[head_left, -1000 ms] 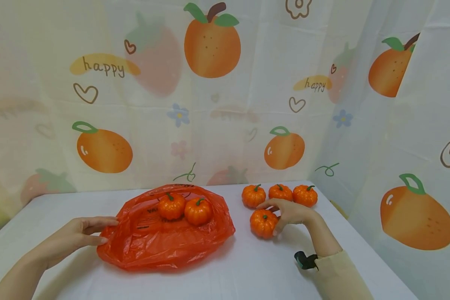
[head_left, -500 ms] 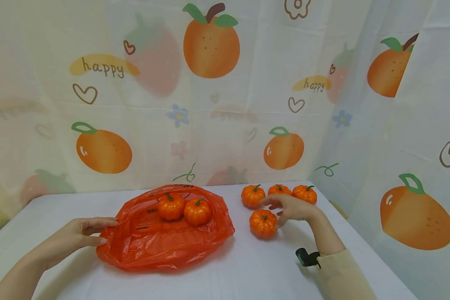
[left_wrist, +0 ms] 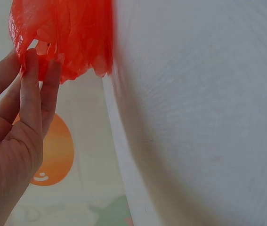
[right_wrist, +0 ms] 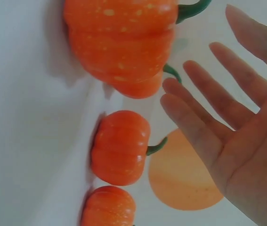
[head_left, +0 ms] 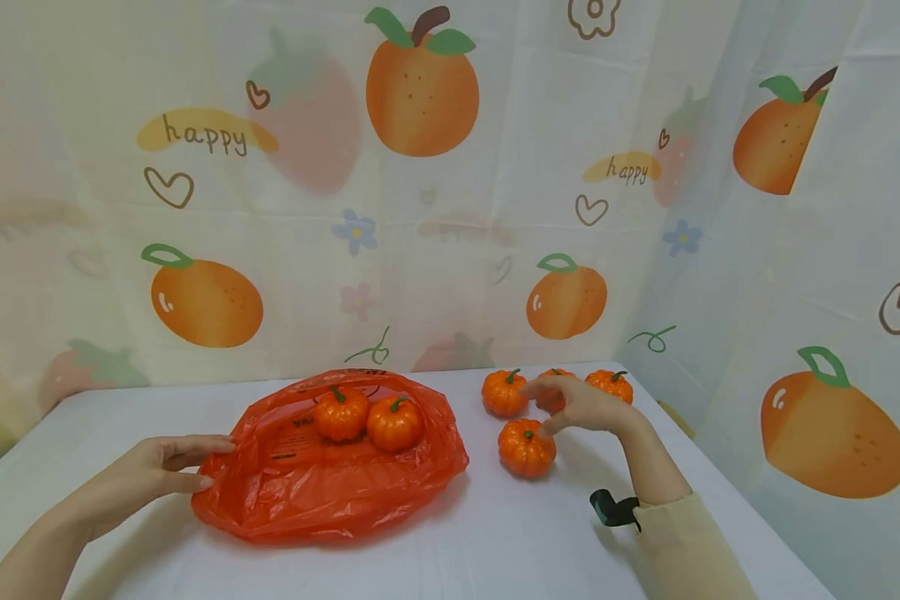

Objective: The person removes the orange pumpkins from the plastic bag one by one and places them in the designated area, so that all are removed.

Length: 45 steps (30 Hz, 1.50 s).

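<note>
My left hand (head_left: 144,477) pinches the left edge of a red plastic bag (head_left: 330,496), which lies with its mouth spread wide. In the left wrist view, fingers (left_wrist: 30,94) hold the thin film of the bag's rim. Two small orange toy pumpkins (head_left: 342,413) with green stems sit inside the bag. Over at the right, my right hand (head_left: 583,407) hovers beside the front pumpkin (head_left: 527,450), holding nothing. Its fingers are spread and loosely extended in the right wrist view, just off the stem of the large near pumpkin (right_wrist: 121,40).
Behind the right hand stand three more pumpkins in a row: a left one (head_left: 504,394), a middle one (head_left: 557,375) mostly hidden by the hand, and a right one (head_left: 612,383). A white table (head_left: 495,550) carries everything, with fruit-printed curtain (head_left: 457,275) behind it.
My right hand has let go of the front pumpkin and lifted slightly, up and away from it. The left hand and the bag stay as they were.
</note>
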Each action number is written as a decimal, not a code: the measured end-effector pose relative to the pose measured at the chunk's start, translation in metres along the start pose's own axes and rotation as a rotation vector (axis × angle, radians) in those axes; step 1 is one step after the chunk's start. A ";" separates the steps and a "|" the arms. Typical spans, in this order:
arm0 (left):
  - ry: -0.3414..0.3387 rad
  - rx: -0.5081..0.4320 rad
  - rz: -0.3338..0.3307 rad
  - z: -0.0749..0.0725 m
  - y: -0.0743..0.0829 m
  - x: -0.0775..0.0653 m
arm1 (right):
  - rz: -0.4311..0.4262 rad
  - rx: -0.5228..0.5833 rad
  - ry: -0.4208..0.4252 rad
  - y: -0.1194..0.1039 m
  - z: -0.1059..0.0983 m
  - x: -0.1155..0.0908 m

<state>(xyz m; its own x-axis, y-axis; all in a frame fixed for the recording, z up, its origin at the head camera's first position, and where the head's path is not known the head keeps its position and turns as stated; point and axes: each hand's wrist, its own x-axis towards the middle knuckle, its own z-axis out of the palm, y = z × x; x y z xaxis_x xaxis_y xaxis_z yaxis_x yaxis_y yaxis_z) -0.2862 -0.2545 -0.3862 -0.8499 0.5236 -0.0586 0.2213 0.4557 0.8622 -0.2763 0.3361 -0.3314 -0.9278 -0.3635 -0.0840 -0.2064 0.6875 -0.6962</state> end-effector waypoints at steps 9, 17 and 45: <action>0.003 0.005 0.015 -0.001 0.000 -0.001 | -0.067 -0.031 0.053 -0.013 0.003 0.007; 0.002 0.007 0.023 -0.001 0.000 0.000 | -0.129 -0.063 0.107 -0.026 0.008 0.012; 0.001 -0.012 -0.020 0.000 0.002 0.000 | -0.227 -0.116 0.163 -0.088 0.029 0.053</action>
<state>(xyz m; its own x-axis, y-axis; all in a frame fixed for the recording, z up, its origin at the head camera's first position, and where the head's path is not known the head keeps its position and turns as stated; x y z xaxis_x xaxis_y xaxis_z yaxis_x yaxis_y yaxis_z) -0.2860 -0.2539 -0.3845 -0.8545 0.5139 -0.0756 0.1984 0.4573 0.8669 -0.2979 0.2385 -0.2955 -0.8898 -0.4165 0.1865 -0.4393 0.6713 -0.5969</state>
